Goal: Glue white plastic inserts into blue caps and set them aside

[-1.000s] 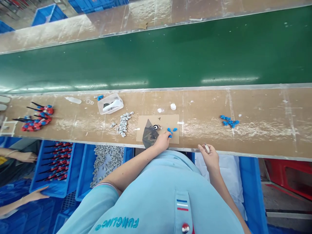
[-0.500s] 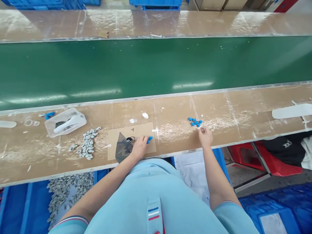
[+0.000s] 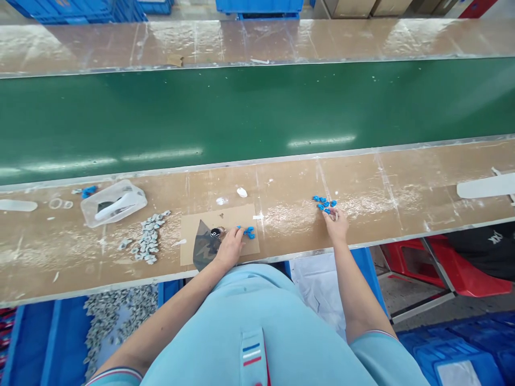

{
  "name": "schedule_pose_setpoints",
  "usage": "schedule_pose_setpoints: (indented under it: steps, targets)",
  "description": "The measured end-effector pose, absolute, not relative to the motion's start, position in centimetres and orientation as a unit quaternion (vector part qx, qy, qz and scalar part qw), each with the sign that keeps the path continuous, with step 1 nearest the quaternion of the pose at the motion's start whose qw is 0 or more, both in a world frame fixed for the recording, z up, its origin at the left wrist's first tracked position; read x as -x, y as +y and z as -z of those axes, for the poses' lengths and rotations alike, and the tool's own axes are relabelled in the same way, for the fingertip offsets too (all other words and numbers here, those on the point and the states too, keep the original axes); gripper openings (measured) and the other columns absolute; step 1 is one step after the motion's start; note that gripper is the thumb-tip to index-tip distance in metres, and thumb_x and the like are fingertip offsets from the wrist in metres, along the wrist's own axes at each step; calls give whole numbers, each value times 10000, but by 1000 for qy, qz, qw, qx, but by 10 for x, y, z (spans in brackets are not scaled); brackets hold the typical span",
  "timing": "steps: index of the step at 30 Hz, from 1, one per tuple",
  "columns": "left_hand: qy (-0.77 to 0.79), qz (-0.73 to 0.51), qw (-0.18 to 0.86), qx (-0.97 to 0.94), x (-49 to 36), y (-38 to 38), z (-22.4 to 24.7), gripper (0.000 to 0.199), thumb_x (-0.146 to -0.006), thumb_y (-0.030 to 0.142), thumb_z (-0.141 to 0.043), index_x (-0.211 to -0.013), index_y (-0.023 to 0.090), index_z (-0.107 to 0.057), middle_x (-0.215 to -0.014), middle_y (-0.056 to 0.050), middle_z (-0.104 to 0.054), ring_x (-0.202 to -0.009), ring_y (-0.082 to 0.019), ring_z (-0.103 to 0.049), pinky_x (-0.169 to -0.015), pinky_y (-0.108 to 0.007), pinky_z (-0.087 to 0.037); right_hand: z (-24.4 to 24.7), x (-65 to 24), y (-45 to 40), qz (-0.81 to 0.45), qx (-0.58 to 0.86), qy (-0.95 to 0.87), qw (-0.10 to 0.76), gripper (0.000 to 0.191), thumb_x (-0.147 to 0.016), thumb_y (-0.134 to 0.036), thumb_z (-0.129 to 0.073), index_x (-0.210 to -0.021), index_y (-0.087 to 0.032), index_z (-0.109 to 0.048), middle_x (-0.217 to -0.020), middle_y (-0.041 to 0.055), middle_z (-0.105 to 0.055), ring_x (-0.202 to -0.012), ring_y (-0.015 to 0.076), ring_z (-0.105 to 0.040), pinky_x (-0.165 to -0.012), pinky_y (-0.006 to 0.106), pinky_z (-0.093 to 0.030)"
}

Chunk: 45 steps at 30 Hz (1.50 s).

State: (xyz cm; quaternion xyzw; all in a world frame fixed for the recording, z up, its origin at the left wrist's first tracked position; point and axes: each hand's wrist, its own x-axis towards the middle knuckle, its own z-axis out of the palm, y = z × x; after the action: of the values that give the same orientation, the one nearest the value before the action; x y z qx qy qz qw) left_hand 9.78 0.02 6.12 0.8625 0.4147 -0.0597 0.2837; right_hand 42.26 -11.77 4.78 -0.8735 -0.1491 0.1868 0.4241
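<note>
Small blue plastic parts (image 3: 249,232), kind unclear, few on cardboard sheet (image 3: 241,215); second loose cluster (image 3: 324,204) on workbench (image 3: 362,236)

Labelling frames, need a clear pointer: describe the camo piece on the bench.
Below the green conveyor belt runs a brown bench. On it, in front of the person, lies a cardboard sheet. By the left hand on that sheet sits a dark triangular camo piece, the only patterned thing, unlike the blue parts beside it.

1. Factory assembly line.
2. Green conveyor belt (image 3: 241,118) runs across at 12 o'clock, beside a long tan workbench (image 3: 402,177).
3. Small blue plastic parts (image 3: 325,205) lie on the bench at 3 o'clock.
4. Blue crate (image 3: 68,338) of grey parts (image 3: 120,316) at 8 o'clock.
5. More blue crates (image 3: 259,5) and cardboard boxes (image 3: 350,6) at 12-1 o'clock.
</note>
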Motion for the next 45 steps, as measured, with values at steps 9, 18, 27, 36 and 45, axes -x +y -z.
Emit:
schedule_pose_setpoints:
  steps: [9, 18, 27, 36, 45]
  targets:
    - [427, -73, 673, -600, -139, -15, -116, 139, -765, 197, -638, -895, 157, -609, -854, -54, -662, -809, -164, -625, -786, -325, -510, -91, -331, -121, -374, 717, -226, 544, 408, -673, -496, -701, -956, -203, -700, -769, 20, -630, -538, 105, -460, -491, 245, -389]
    - [374, -153, 859, -314, -140, -29, -173, 445, -587, 414, -830, -875, 129, -648, -768, -17, -653, -689, -102, -610, -726, -262, -488, -120, -276, -113, -410, 596, -401, 561, 244, -804, -450, -652, -960, -287, -744, -1008, 65, -623, -999, 222, -571, -900, 396, -467]
    - [380, -202, 842, -326, -130, -37, -175, 409, -600, 366, -828, -863, 133, -619, -697, 11, -626, -627, -84, -571, -667, -244, -469, -122, -266, -114, -407, 579, -437, 555, 240, -874, -408, -587, -1072, -348, -710, -1087, 61, -617, -1051, 210, -569, -923, 394, -472]
    - [383, -205, 829, -352, -125, -42, -173, 426, -646, 398, -791, -929, 161, -579, -720, 7, -650, -649, -100, -589, -696, -263, -475, -126, -263, -116, -401, 591, -414, 565, 187, -815, -378, -664, -978, -327, -742, -1035, 59, -635, -999, 211, -590, -892, 383, -484]
    - [360, -203, 830, -374, -127, -45, -176, 432, -673, 412, -770, -995, 156, -639, -671, 8, -641, -631, -103, -591, -695, -270, -490, -132, -258, -120, -469, 589, -333, 568, 262, -788, -482, -654, -868, -251, -748, -947, 62, -664, -921, 219, -609, -851, 393, -488]
